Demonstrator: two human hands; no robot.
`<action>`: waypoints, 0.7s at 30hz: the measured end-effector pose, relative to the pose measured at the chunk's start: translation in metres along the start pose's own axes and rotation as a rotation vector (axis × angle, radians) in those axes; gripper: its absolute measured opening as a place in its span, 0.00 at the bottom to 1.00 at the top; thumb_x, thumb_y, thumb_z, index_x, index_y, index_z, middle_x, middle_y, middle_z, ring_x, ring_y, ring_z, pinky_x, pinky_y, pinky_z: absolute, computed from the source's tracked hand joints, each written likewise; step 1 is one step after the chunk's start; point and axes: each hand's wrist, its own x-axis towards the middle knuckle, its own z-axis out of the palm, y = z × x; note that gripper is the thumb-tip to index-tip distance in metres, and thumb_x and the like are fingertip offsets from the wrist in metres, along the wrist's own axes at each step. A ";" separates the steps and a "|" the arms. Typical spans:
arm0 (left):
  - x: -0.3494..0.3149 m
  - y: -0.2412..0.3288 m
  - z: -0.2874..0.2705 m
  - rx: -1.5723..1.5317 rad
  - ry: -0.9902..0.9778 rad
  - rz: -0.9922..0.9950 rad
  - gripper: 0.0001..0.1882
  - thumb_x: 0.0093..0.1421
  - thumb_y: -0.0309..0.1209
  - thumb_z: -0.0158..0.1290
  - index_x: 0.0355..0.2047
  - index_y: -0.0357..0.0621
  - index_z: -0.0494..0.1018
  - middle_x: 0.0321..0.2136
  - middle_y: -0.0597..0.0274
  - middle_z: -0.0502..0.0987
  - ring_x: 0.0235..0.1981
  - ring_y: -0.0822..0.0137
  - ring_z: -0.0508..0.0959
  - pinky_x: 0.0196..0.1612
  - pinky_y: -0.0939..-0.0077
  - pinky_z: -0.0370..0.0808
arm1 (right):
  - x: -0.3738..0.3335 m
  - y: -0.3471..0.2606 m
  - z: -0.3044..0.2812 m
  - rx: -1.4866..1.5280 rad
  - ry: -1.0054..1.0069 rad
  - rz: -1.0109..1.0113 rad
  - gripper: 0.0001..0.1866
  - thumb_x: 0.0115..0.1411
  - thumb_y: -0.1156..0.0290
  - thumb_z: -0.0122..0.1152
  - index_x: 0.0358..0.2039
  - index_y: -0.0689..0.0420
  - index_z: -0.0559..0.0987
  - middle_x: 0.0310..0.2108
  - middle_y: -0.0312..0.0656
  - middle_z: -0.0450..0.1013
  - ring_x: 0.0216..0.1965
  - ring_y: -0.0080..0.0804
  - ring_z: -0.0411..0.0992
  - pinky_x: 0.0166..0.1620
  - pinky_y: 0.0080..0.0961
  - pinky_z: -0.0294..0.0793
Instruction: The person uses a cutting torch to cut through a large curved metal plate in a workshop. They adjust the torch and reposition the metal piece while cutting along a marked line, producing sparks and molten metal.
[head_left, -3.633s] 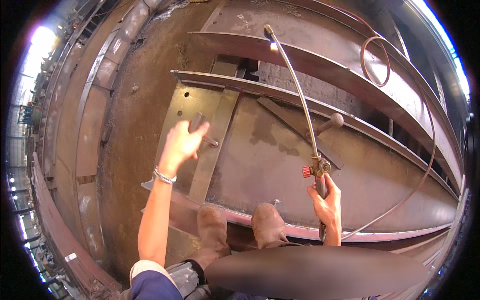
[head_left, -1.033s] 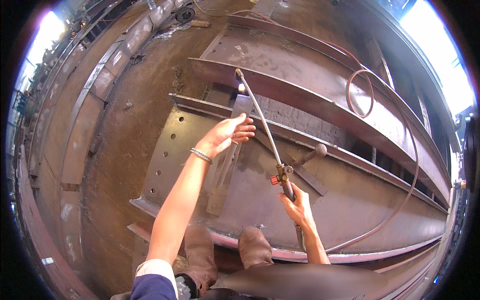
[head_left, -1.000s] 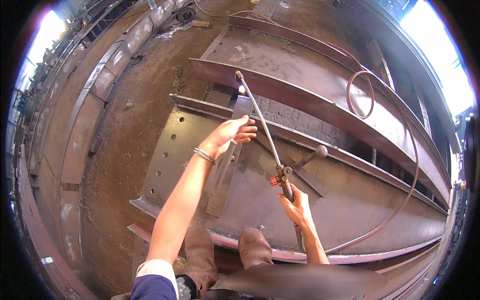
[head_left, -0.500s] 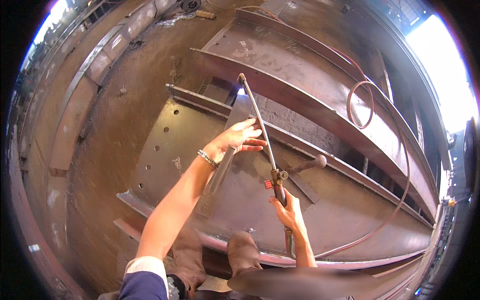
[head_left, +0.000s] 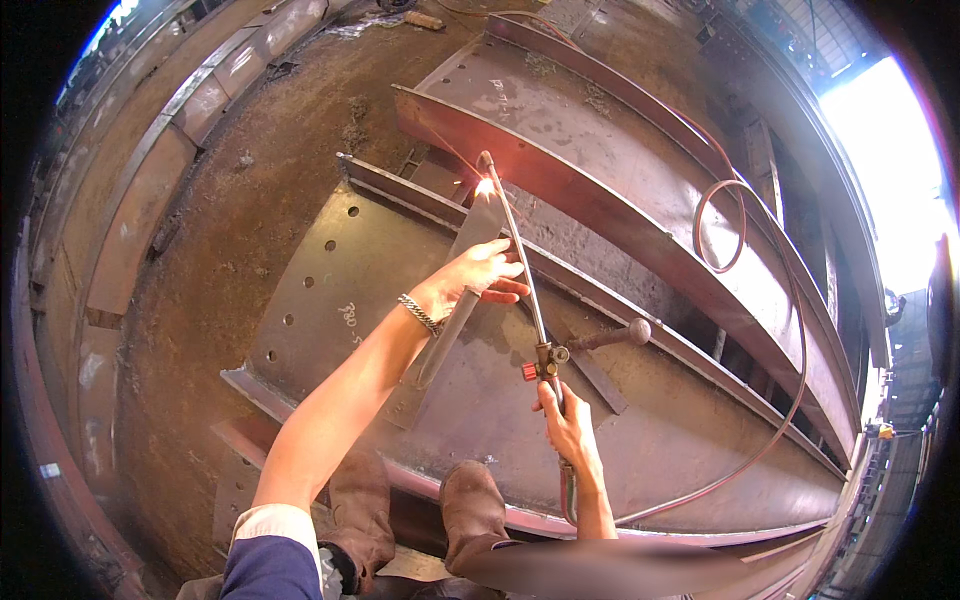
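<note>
Torch gripped by the right hand at five o'clock, sparking at twelve on the steel bar; left hand loosely open beside its tube. Cutting seems begun, the bar unsevered.

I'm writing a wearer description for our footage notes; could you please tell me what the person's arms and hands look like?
The left hand and right hand are both ungloved. A silver-coloured, chain-like bracelet circles the left wrist. The left sleeve is dark blue, ending in a cream band. No sleeve shows on the right.
</note>
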 end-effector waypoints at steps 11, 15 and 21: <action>-0.001 0.001 0.003 0.046 0.023 -0.008 0.24 0.69 0.37 0.55 0.60 0.43 0.63 0.50 0.64 0.75 0.44 0.68 0.82 0.46 0.75 0.80 | 0.000 -0.001 0.000 0.009 0.027 -0.026 0.26 0.70 0.47 0.54 0.38 0.62 0.78 0.22 0.47 0.76 0.23 0.33 0.73 0.32 0.34 0.72; 0.000 0.002 -0.003 0.056 -0.017 -0.033 0.40 0.68 0.39 0.57 0.73 0.38 0.50 0.57 0.62 0.74 0.47 0.69 0.81 0.48 0.74 0.78 | 0.001 -0.001 0.001 0.008 0.040 -0.090 0.23 0.71 0.49 0.52 0.39 0.59 0.78 0.18 0.35 0.69 0.14 0.21 0.65 0.19 0.27 0.64; 0.001 0.002 -0.003 0.071 0.011 -0.060 0.40 0.69 0.39 0.56 0.73 0.38 0.50 0.58 0.61 0.73 0.46 0.69 0.82 0.47 0.75 0.79 | 0.000 -0.002 0.001 -0.031 0.024 -0.016 0.26 0.70 0.47 0.54 0.40 0.63 0.79 0.23 0.49 0.77 0.24 0.37 0.76 0.32 0.34 0.73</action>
